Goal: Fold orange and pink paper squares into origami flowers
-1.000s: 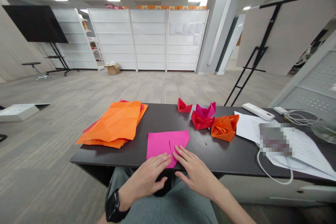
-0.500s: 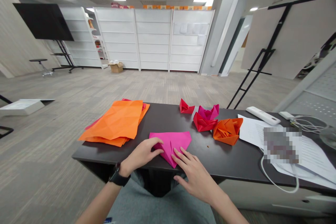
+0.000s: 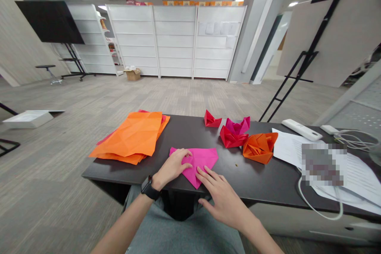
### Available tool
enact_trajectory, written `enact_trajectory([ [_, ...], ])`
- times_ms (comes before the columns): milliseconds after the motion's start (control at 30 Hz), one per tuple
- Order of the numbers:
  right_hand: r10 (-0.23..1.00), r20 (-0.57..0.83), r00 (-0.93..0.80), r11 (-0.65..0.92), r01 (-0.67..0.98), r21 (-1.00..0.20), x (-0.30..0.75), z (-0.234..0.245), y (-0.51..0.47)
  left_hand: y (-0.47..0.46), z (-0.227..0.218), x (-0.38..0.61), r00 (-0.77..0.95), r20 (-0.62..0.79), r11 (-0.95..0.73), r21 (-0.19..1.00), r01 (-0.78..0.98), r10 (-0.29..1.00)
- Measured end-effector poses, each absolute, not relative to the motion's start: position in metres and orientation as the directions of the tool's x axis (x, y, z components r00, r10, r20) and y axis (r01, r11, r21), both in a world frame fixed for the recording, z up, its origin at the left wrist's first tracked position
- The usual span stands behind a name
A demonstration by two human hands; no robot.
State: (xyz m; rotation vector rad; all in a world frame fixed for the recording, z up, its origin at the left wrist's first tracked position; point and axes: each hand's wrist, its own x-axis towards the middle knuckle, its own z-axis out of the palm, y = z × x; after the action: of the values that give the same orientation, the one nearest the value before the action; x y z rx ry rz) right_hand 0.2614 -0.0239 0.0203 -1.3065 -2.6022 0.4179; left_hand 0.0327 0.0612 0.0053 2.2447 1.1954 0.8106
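A sheet of magenta paper (image 3: 205, 156), folded to a triangle with its point towards me, lies on the dark desk (image 3: 178, 135). On its left part rests my left hand (image 3: 172, 168), fingers curved and thumb apart from the index finger. My right hand (image 3: 222, 194) is open, its spread fingertips lying on the paper's right side near the lower point. A black watch (image 3: 150, 188) is on my left wrist. Beyond the right hand stand folded paper shapes: a small red one (image 3: 212, 119), a magenta one (image 3: 238, 126), a larger red one (image 3: 233, 139) and an orange one (image 3: 259, 148).
A stack of orange and red paper sheets (image 3: 131, 135) lies at the desk's left end. On the right are printed papers (image 3: 360, 182), a white power strip (image 3: 301, 129), cables (image 3: 355, 139) and a blurred patch. Behind the desk stands a black easel frame (image 3: 303, 63).
My left hand has slid right across the magenta paper, towards its middle. The right hand stays nearly where it was. The view has shifted slightly.
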Motion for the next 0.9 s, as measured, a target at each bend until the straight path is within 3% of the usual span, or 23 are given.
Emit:
enact_trajectory([
  [133,0.829,0.015,-0.559,0.524,0.769,-0.366,0.260,0.025,-0.015,0.060,0.008,0.031,0.481,0.269,-0.530,0.628,0.570,0.835],
  [300,0.810,0.000,-0.586,0.561,0.776,-0.288,0.249,0.033,-0.006,0.061,0.015,0.030,0.540,0.254,-0.577,0.561,0.593,0.802],
  [500,0.815,0.014,-0.579,0.563,0.788,-0.250,0.245,0.031,-0.013,0.041,0.016,0.033,0.588,0.331,-0.665,0.212,0.716,0.738],
  [567,0.817,0.015,-0.577,0.562,0.790,-0.245,0.245,0.030,-0.014,0.024,0.013,0.034,0.597,0.347,-0.670,0.143,0.729,0.723],
  [733,0.823,0.004,-0.568,0.551,0.798,-0.245,0.246,0.027,-0.016,-0.011,0.006,0.026,0.609,0.319,-0.679,0.197,0.707,0.726],
  [900,0.815,0.024,-0.579,0.569,0.792,-0.222,0.244,0.018,-0.023,-0.009,0.010,0.013,0.653,0.252,-0.697,0.164,0.698,0.714],
])
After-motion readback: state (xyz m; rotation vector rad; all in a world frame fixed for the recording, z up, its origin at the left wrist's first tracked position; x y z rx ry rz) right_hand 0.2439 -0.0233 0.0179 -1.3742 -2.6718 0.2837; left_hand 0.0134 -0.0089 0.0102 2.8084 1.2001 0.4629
